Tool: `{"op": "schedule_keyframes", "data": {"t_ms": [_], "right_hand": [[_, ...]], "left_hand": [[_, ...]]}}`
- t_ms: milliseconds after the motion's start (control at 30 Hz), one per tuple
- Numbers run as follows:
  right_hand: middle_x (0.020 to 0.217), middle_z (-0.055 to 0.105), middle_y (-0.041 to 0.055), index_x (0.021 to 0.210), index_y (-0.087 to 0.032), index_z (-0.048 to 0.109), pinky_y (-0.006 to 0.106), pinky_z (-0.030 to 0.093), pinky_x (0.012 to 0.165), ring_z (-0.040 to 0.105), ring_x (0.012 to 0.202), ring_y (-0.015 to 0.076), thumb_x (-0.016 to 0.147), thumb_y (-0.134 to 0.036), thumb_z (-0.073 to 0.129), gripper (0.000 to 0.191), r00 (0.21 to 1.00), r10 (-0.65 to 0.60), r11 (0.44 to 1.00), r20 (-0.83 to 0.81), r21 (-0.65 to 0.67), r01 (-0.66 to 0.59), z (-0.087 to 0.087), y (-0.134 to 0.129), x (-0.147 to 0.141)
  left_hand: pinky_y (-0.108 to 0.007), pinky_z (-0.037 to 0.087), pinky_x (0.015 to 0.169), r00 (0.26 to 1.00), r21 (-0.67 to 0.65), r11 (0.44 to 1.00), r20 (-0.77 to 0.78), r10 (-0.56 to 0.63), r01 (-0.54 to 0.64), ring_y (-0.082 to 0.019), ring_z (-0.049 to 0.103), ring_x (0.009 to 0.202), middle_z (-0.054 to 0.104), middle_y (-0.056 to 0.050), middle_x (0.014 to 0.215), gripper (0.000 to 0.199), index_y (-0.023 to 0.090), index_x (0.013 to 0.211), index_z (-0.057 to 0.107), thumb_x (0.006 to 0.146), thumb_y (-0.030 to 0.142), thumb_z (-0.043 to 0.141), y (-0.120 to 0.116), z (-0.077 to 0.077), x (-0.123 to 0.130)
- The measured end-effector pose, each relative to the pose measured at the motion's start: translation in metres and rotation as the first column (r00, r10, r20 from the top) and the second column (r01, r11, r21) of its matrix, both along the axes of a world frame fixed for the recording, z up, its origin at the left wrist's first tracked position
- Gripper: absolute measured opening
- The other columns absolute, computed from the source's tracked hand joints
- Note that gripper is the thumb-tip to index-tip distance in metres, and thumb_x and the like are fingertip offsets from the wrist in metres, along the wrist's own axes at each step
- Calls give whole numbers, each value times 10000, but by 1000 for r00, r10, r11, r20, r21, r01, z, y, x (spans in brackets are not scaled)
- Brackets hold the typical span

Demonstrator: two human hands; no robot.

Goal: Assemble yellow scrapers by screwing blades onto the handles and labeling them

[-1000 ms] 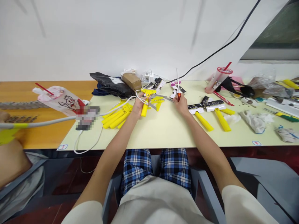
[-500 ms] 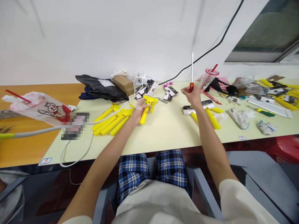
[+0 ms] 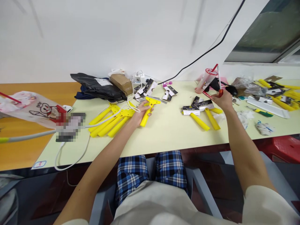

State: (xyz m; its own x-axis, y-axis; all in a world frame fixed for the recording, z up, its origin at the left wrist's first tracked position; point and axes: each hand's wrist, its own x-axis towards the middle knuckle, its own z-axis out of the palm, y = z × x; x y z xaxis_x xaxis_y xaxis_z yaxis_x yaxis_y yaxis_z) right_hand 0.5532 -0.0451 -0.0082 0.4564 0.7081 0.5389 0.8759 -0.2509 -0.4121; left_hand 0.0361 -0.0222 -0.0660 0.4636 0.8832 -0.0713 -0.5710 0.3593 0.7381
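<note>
Across a long pale-yellow table [image 3: 168,137], my left hand [image 3: 142,114] is closed around a yellow plastic scraper [image 3: 147,112] near the table's middle, with a pile of loose yellow handles [image 3: 110,122] just to its left. Off to the right, my right hand [image 3: 222,100] grips a red-handled screwdriver [image 3: 219,78], held upright, its shaft pointing up — just beside a plastic cup [image 3: 207,79].

Scraper [image 3: 144,120] bright yel; screwdriver handle [image 3: 220,92] red-orange; pants [image 3: 131,178] blue/wht/blk plaid

Pixelated patch [image 3: 70,127], contents unreadable
</note>
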Motion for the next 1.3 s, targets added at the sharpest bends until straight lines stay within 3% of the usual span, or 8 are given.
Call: {"op": "schedule_keyframes", "data": {"t_ms": [100, 167, 300, 467, 567, 667, 800, 1300], "right_hand": [[847, 779, 136, 764, -254, 508, 431, 457, 808, 661, 779, 186, 827, -40, 874, 428, 994, -67, 996, -89, -58, 62, 7, 4, -3], [864, 766, 137, 780, -269, 485, 448, 452, 844, 640, 774, 190, 868, -91, 868, 432, 997, -50, 999, -66, -4, 50, 14, 9, -16], [866, 736, 76, 809, -284, 453, 419, 496, 830, 646, 764, 204, 916, -174, 815, 393, 980, 192, 968, -57, 178, -179, 19, 25, -73], [940, 804, 53, 862, -280, 469, 414, 560, 848, 733, 855, 251, 900, -289, 781, 315, 755, 622, 783, -209, 150, -603, -4, 57, -192], [1094, 844, 79, 891, -282, 456, 439, 570, 933, 768, 976, 284, 883, -254, 742, 288, 630, 713, 665, -307, 10, -747, -25, 77, -259], [1105, 847, 93, 864, -287, 425, 444, 563, 947, 775, 1043, 312, 842, -223, 746, 328, 600, 721, 610, -347, -92, -787, -42, 94, -302], [1043, 840, 98, 844, -287, 420, 447, 557, 914, 764, 976, 319, 784, -234, 795, 384, 613, 700, 608, -365, -145, -781, -54, 110, -319], [883, 754, 55, 863, -275, 463, 384, 461, 765, 618, 782, 259, 766, -218, 721, 282, 681, 668, 650, -299, -211, -730, -65, 117, -321]], "left_hand": [[-178, 464, 545, 1000, -5, 1000, -9, 1, -1, -128, 729, 828, 731, -90, 1229, 593, 216, 1245, 593, 744, 91, 885, 0, -1, -2], [-182, 470, 547, 1000, -17, 1000, -6, 5, -5, -127, 727, 820, 734, -91, 1226, 587, 216, 1238, 601, 741, 81, 880, 2, -2, -3], [-181, 456, 528, 998, -23, 998, 34, 52, -51, -115, 704, 782, 740, -76, 1196, 575, 225, 1223, 631, 731, 52, 872, 7, 1, -6], [-132, 434, 550, 970, -57, 978, 125, 207, -201, -84, 695, 799, 751, -55, 1204, 610, 279, 1299, 659, 773, 29, 840, 18, 9, -25], [-121, 455, 578, 950, -56, 967, 183, 254, -248, -74, 699, 814, 751, -63, 1285, 595, 310, 1325, 657, 823, 18, 787, 23, 11, -39], [-122, 467, 586, 937, -75, 956, 195, 291, -282, -72, 704, 823, 740, -71, 1348, 550, 317, 1318, 659, 861, 24, 749, 26, 12, -46], [-119, 452, 580, 938, -88, 959, 198, 283, -271, -70, 707, 819, 743, -62, 1347, 601, 321, 1334, 648, 826, 34, 796, 27, 13, -45], [-179, 467, 587, 973, -32, 975, 67, 222, -220, -120, 712, 842, 746, -65, 1310, 696, 348, 1412, 610, 800, 121, 851, 22, 13, -36]]}}
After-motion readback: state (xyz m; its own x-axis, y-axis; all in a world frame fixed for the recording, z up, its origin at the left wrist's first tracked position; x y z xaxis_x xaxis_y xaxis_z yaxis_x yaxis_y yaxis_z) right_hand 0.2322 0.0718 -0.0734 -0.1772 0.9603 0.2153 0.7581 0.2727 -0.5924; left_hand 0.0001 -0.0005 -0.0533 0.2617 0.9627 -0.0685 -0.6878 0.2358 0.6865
